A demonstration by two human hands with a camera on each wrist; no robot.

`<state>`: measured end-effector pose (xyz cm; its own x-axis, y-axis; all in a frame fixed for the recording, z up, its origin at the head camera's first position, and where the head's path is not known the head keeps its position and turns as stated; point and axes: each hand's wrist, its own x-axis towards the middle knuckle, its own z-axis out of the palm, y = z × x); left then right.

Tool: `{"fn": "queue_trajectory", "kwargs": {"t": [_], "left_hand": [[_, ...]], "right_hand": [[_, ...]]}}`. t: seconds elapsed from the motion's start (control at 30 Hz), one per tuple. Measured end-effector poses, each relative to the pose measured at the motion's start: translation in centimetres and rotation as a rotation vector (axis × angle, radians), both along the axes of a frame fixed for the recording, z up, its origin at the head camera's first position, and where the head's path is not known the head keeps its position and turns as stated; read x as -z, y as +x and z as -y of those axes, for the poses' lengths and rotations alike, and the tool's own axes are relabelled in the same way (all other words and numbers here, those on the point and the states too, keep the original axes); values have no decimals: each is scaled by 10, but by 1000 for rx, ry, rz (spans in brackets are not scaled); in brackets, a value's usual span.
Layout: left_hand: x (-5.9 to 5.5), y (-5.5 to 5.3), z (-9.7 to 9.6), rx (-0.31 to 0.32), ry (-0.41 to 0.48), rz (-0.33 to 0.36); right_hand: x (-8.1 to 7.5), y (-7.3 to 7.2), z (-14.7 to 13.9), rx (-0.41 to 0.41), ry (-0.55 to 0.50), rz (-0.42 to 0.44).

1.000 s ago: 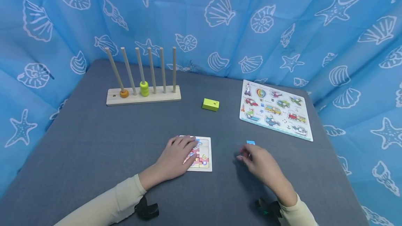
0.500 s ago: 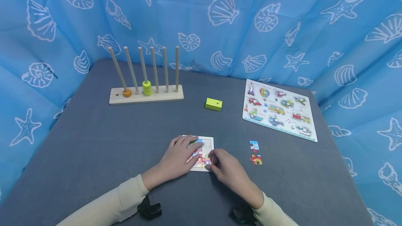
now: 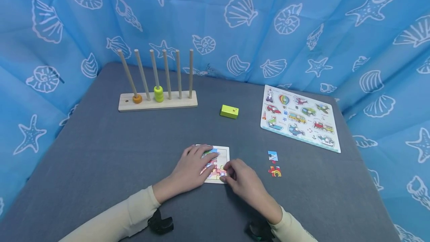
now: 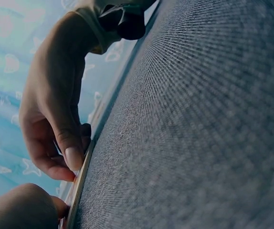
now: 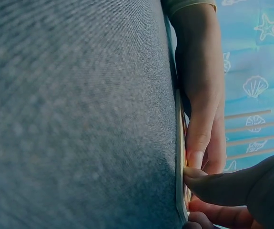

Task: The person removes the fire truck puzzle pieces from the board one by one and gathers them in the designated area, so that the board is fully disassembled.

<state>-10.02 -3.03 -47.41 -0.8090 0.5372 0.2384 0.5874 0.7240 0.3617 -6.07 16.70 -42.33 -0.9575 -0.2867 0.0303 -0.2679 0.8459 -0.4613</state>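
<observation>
A small jigsaw puzzle [image 3: 223, 152] in a pale wooden tray lies flat on the grey table. My left hand [image 3: 186, 169] rests across its left part with fingers extended, covering some pieces. At the lower right edge of the puzzle, my right hand [image 3: 246, 184] has thumb and fingers curled, the tips on the border pieces. The left wrist view shows the right thumb [image 4: 73, 158] right at the tray's edge. Farther right lie two loose jigsaw pieces, one blue [image 3: 273, 155] and one red and yellow [image 3: 275, 171].
A wooden peg stand [image 3: 168, 104] with orange and green beads stands at the back left. Near the middle is a lime-green block [image 3: 229, 111]. A vehicle picture board [image 3: 285, 132] lies at the right. Behind the table hangs a blue shell-patterned curtain [image 3: 215, 21].
My right hand has moved left from the loose pieces to the puzzle's right edge, uncovering the red and yellow piece. The left hand stays on the puzzle. The view has shifted slightly.
</observation>
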Motion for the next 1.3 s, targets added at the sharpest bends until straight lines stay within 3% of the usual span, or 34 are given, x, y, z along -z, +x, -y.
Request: {"fn": "queue_trajectory", "kwargs": {"t": [0.4,0.67,1.0,1.3], "left_hand": [[-1,-1,-2,3,-16,23],[-1,-1,-2,5,-24,24],[-1,0,-2,5,-23,21],[-1,-2,1,22,-21,25]], "right_hand": [[-4,0,-2,32,-72,13],[-1,-2,-7,82,-233,113],[-1,-1,-10,86,-288,186],[-8,5,-51,173,-271,191]]}}
